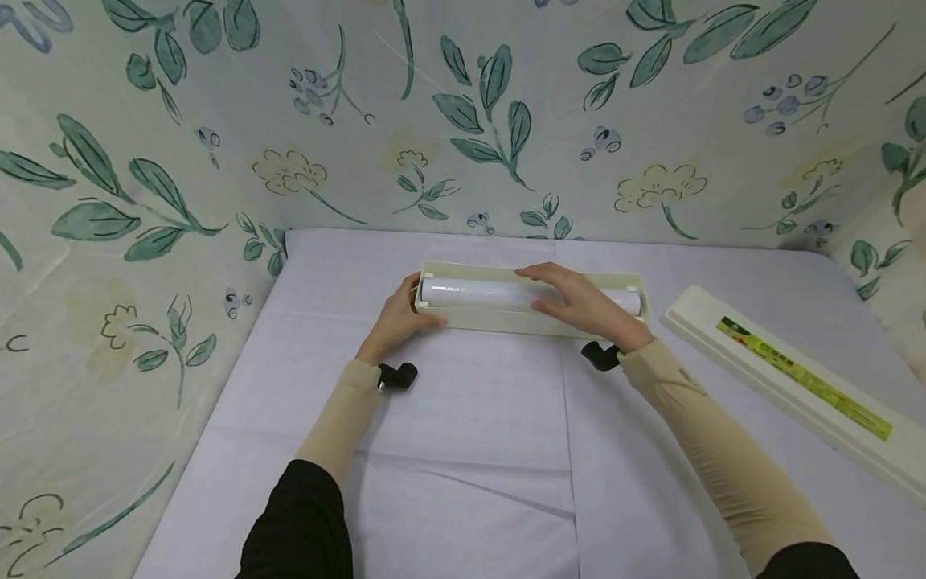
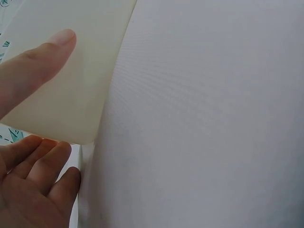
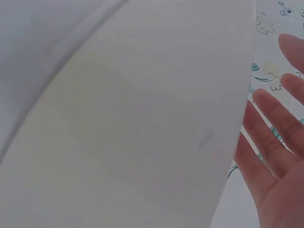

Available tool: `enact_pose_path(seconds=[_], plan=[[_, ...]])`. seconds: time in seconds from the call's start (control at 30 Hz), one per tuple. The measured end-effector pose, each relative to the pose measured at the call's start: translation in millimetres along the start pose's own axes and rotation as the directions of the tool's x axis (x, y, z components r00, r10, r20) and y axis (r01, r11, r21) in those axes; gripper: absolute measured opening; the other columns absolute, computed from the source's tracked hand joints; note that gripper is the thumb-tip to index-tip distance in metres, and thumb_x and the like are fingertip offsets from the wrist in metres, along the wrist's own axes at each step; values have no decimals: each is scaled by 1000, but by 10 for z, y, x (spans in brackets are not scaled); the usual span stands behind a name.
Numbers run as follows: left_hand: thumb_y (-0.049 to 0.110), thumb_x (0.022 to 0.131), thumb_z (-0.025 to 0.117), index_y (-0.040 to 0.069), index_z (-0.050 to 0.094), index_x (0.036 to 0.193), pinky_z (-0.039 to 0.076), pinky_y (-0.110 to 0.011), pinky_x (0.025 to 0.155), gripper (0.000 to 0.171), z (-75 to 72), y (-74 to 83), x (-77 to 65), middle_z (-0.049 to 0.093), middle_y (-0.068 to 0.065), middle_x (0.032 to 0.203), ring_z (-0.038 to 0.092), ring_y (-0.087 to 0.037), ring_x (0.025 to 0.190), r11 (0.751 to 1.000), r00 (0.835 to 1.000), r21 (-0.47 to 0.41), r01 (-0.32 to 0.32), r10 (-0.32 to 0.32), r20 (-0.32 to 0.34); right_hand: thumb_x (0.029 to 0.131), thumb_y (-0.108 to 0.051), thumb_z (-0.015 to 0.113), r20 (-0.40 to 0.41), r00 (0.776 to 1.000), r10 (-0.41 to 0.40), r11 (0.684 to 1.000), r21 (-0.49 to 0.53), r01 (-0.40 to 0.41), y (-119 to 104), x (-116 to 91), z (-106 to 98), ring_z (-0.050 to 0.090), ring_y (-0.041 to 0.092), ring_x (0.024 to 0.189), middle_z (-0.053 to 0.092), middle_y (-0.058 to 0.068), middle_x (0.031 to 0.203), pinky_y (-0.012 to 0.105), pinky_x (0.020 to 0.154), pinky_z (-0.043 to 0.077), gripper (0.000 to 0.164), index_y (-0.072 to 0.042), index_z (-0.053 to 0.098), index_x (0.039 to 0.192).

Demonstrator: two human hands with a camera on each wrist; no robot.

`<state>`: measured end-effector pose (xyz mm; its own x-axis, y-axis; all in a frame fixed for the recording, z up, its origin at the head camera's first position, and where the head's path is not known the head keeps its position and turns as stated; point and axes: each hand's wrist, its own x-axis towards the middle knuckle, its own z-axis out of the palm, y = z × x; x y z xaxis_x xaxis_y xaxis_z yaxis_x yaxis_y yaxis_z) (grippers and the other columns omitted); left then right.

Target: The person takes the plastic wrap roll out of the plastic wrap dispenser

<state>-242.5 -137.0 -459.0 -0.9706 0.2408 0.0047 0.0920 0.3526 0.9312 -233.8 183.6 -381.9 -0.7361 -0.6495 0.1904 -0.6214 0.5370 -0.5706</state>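
Straight ahead at twelve o'clock, on the white cloth (image 1: 463, 498), sits a long, open-topped cream box (image 1: 499, 321), a glossy plastic-film roll (image 1: 470, 293) lying lengthwise inside. My hands are apart. At the box's nine o'clock end my left hand (image 1: 398, 320) grips it, thumb against the near wall, fingers round the end. My right hand (image 1: 584, 302) spreads relaxed fingers over the roll's three o'clock half; whether they touch it I cannot tell. Toward two o'clock, near the box, lies a long lid (image 1: 792, 396) with a yellow-green label (image 1: 805, 378).
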Motion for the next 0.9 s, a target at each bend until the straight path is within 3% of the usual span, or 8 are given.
enact_pose_path(seconds=[0.3, 0.9], plan=[[11, 72, 85, 4, 23, 149, 39, -38, 101, 99, -2, -5, -1, 36, -14, 147, 46, -27, 125, 1000, 1000, 4, 3, -3, 3, 91, -7, 65, 12, 1000, -9, 1000, 16, 9, 8, 58, 44, 41, 32, 129, 46, 16, 139, 47, 104, 35, 52, -3, 46, 140], [10, 72, 85, 3, 22, 149, 39, -38, 102, 100, -9, -4, 6, 36, -15, 147, 45, -29, 128, 1000, 1000, 13, -8, 8, 4, 89, -9, 69, 30, 997, 65, 997, 46, -66, 91, 121, 81, 46, 30, 123, 49, 15, 137, 46, 102, 36, 55, -5, 48, 140]])
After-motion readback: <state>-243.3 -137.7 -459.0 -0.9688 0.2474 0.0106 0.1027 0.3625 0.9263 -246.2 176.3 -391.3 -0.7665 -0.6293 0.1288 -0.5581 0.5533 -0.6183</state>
